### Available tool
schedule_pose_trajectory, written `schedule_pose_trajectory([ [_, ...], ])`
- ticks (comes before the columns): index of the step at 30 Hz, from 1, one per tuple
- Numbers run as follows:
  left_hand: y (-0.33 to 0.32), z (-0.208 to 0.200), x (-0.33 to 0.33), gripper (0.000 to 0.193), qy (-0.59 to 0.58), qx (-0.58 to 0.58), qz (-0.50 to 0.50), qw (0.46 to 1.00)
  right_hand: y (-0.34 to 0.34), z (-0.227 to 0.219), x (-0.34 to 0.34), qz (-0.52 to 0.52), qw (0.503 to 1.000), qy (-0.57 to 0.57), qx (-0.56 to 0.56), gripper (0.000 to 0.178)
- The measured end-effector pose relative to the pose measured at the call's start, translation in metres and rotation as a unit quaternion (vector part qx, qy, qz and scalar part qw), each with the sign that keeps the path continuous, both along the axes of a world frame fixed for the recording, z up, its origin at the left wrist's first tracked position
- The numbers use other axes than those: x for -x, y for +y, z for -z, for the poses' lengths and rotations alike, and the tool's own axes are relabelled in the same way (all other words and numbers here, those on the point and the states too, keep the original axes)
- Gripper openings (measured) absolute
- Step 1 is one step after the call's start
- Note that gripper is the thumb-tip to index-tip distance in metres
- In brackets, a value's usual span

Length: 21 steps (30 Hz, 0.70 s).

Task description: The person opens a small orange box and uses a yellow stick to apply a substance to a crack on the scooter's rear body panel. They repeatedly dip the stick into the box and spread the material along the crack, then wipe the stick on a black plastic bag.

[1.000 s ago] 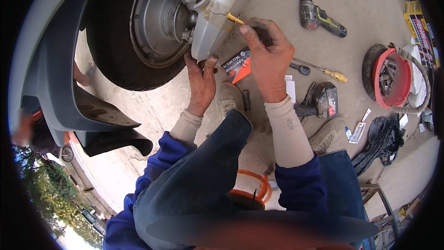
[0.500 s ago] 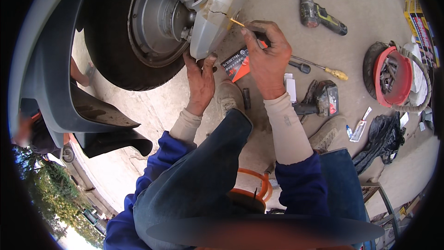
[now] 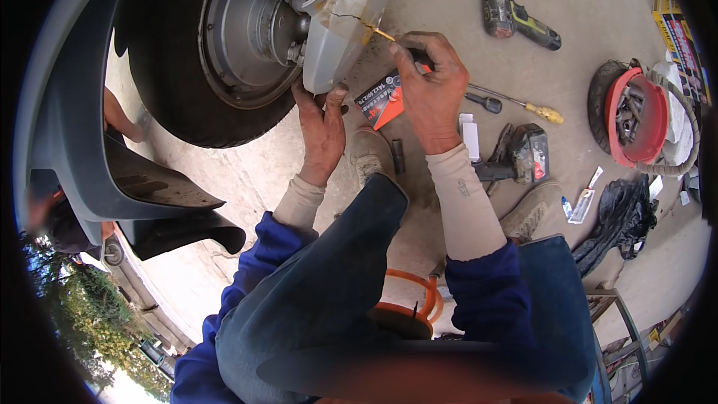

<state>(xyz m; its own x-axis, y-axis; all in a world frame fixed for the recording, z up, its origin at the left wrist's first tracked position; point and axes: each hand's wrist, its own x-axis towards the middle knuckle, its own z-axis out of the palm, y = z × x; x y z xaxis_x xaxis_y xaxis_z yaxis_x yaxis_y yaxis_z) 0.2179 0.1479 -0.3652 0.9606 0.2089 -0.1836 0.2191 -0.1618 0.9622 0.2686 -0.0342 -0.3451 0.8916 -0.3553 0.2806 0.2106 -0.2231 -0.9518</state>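
A pale silver plastic cover [image 3: 333,60] sits beside the wheel [image 3: 247,45], with a dark jagged crack running across it. My left hand [image 3: 321,131] grips the cover's lower end, fingers behind it and thumb at the near side. Pinched between my right thumb and fingers is a thin yellow stick [image 3: 384,34]; its tip meets the cover at the right end of the crack. My right hand [image 3: 434,82] hides the rest of the stick. Behind that hand lies a black and orange box [image 3: 383,101].
A drill [image 3: 516,19], a yellow-handled screwdriver [image 3: 542,112] and a cordless power tool [image 3: 527,155] lie on the floor to the right. Farther right are a red bowl of metal parts [image 3: 657,123] and a black plastic bag [image 3: 617,217]. A dark fender [image 3: 82,105] rises at left; another person's arm [image 3: 121,118] shows behind it.
The view has shifted slightly. Both hands keep their places on the cover, and the stick's tip stays near the right end of the crack.
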Motion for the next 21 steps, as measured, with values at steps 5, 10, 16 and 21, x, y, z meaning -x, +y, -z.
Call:
schedule_pose_trajectory([
  [5, -0.0019, -0.0036, -0.0002, 0.088, 0.008, 0.0, -0.003, 1.0, 0.0023, 0.0041, 0.0045, -0.006, 0.998, 0.044, -0.04, 0.013],
  [10, -0.005, -0.0029, -0.0003, 0.072, -0.017, -0.024, -0.015, 0.999, 0.0053, 0.0031, 0.0063, -0.001, 0.996, 0.03, -0.08, 0.012],
  [16, -0.0021, 0.0007, -0.0007, 0.073, -0.015, -0.025, -0.015, 0.999, 0.0084, 0.0019, 0.0047, 0.01, 0.996, 0.012, -0.087, 0.012],
  [21, -0.0023, 0.0037, -0.0014, 0.074, -0.021, -0.036, -0.01, 0.999, 0.0085, 0.0031, 0.0063, 0.026, 0.997, 0.012, -0.066, 0.012],
])
